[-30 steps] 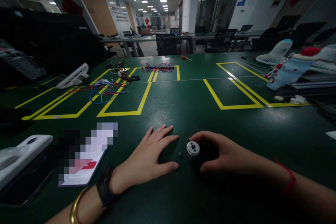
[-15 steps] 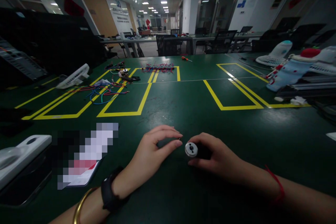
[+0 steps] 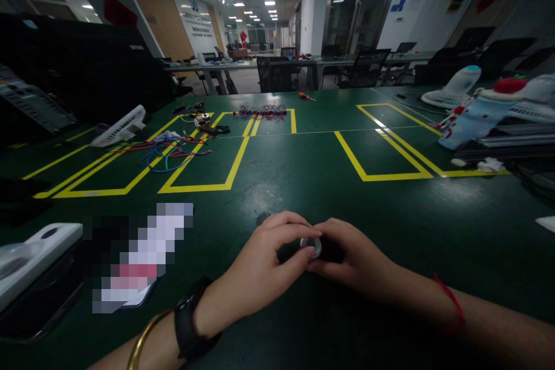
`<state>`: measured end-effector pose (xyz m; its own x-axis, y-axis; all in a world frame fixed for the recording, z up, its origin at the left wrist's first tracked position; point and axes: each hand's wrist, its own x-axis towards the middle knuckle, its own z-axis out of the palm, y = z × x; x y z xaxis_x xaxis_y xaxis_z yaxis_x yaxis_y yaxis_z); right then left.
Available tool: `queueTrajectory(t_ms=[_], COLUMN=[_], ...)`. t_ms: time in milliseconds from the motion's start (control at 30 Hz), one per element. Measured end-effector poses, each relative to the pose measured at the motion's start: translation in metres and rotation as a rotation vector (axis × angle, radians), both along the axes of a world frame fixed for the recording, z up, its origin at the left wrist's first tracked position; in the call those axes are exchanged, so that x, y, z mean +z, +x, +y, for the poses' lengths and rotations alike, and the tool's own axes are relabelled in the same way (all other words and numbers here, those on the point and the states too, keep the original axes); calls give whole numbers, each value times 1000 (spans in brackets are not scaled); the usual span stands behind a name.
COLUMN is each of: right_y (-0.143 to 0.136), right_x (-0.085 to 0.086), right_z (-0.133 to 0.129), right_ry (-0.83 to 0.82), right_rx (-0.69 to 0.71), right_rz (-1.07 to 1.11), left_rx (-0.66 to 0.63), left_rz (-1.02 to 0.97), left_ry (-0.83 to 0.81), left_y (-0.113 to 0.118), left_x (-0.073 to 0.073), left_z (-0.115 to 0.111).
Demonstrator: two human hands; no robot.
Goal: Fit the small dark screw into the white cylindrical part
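Observation:
A small round metal part is held over the green table, its round end face turned toward my left hand. My right hand grips it between thumb and fingers from the right side. The thumb and fingertips of my left hand are bent together at the end face and partly cover it. Whether a smaller piece lies between my left fingertips is hidden.
Loose coloured wires and a bundle of wired parts lie farther back. An orange screwdriver is at the far edge. A phone lies at left, a snowman-like bottle at right.
My left hand has moved right, and its fingertips now meet the round end of the metal part. My right hand has kept its hold, with its fingers now close against the left ones.

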<state>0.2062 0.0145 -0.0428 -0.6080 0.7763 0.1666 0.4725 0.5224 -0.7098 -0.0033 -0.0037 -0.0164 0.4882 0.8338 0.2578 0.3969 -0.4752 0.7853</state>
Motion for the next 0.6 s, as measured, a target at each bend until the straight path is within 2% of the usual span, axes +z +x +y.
queueTrajectory(t_ms=[233,433,600], right_y=[2,0,1], right_x=[-2,1,0], right_z=[0,1,0], right_ry=[10,-1,6], right_rx=[7,18,12], right_rz=[5,-2,-10], left_rx=[-62,-18,18], left_rz=[-143,-180,-235], left_ry=[-177,-88,-195], left_y=[-11,-3,0], left_x=[-19,-15,-16], left_z=[-7,0,3])
